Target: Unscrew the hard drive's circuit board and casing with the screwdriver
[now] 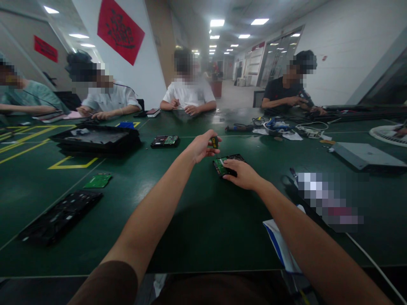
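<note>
Ahead of me on the table, a black device (239,157) lies with a green circuit board (219,163) showing on its left side. My right hand (243,174) rests over it, fingers closed around its near edge and lying across the board. Just above the far left corner, my left hand (203,147) grips a small screwdriver (215,142) with a black and yellow handle. Its thin shaft points down at the board; whether the tip touches is too small to tell.
A similar device (165,141), a loose green board (97,181), a black casing (60,216) and stacked black trays (97,140) lie leftward. Rightward are cables (280,126), a grey metal box (370,156) and a blue-white packet (281,243). Several people sit across the table.
</note>
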Motion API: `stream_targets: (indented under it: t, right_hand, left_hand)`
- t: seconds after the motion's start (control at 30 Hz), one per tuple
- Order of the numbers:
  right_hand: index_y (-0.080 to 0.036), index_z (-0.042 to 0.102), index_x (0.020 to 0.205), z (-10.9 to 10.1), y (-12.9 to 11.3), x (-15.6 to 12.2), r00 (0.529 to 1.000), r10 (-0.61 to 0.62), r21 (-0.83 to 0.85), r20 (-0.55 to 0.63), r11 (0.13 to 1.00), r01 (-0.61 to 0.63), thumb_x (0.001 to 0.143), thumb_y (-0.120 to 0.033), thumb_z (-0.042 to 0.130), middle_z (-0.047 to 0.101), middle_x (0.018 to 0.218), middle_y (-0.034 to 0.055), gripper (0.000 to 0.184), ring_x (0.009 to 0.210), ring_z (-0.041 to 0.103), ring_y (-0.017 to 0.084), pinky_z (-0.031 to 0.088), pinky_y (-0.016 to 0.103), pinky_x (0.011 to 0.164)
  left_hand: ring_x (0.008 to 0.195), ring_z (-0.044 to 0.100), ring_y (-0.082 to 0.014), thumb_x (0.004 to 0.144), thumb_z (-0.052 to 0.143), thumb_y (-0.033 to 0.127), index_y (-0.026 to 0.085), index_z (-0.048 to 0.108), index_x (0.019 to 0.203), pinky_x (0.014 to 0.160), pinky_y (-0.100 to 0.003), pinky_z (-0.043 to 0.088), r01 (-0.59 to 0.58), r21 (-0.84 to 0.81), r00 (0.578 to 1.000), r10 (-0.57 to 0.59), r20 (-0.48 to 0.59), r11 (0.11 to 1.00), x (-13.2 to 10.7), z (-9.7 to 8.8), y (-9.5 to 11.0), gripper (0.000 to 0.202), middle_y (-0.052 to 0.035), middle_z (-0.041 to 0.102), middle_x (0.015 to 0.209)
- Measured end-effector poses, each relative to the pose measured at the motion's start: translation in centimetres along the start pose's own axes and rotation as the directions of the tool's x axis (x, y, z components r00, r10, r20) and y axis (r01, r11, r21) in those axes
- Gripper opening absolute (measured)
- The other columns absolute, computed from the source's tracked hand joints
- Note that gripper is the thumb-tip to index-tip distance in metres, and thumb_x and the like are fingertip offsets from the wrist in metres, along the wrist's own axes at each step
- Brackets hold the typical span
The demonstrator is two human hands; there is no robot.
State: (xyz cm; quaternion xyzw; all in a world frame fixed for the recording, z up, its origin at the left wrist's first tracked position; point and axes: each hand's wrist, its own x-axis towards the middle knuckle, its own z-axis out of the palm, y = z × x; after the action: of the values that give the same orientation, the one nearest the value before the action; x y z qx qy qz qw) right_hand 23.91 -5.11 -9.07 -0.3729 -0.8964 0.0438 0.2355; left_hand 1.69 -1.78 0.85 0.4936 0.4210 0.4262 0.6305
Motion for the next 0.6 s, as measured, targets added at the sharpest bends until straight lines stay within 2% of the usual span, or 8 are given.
stream_targets:
  t: [0.17, 0.27, 0.4, 0.6]
  right_hand:
    - [-0.02, 0.068, 0.133, -0.03, -0.1, 0.07, 1.0, 0.005, 0.003, -0.004, 1.0, -0.005, 0.09, -0.041, 0.071, 0.065, 0.14, 0.0135, 0.048, 0.132, 0.06, 0.031, 0.043, 0.052, 0.117]
    - [-0.019, 0.068, 0.133, -0.08, -0.1, 0.09, 1.0, 0.004, -0.008, 0.008, 1.0, -0.004, 0.09, -0.042, 0.07, 0.065, 0.14, 0.0137, 0.049, 0.132, 0.059, 0.031, 0.043, 0.05, 0.117]
    - [-0.017, 0.068, 0.133, -0.06, -0.05, 0.07, 1.0, 0.0, -0.012, 0.012, 1.0, 0.0, 0.091, -0.043, 0.07, 0.065, 0.14, 0.0149, 0.05, 0.132, 0.059, 0.032, 0.043, 0.051, 0.117]
    - [-0.019, 0.068, 0.133, 0.05, -0.04, 0.07, 1.0, -0.001, 0.001, -0.008, 1.0, 0.001, 0.089, -0.042, 0.072, 0.065, 0.139, 0.0138, 0.049, 0.131, 0.06, 0.032, 0.044, 0.052, 0.116]
  left_hand:
    - [0.065, 0.071, -0.0184, 0.085, 0.06, 0.042, 0.017, 0.062, 0.091, 0.051, -0.026, 0.05, 0.043, -0.043, 0.999, -0.042, 0.032, 0.998, 0.09, 0.12, -0.17, 0.026, -0.0121, 0.074, 0.093]
    - [0.066, 0.071, -0.0183, 0.085, 0.059, 0.04, 0.017, 0.063, 0.09, 0.052, -0.025, 0.051, 0.032, -0.059, 0.999, -0.032, 0.001, 0.998, 0.1, -0.02, -0.15, 0.024, -0.0116, 0.073, 0.088]
    - [0.058, 0.067, -0.0155, 0.086, 0.059, 0.04, 0.015, 0.067, 0.091, 0.048, -0.023, 0.047, -0.009, 0.009, 1.0, 0.009, -0.018, 1.0, -0.08, 0.09, -0.01, 0.026, -0.0096, 0.07, 0.08]
    - [0.064, 0.07, -0.0186, 0.085, 0.06, 0.041, 0.017, 0.061, 0.09, 0.051, -0.026, 0.049, 0.052, -0.053, 0.999, -0.051, 0.02, 0.997, -0.04, 0.34, -0.14, 0.025, -0.0132, 0.074, 0.091]
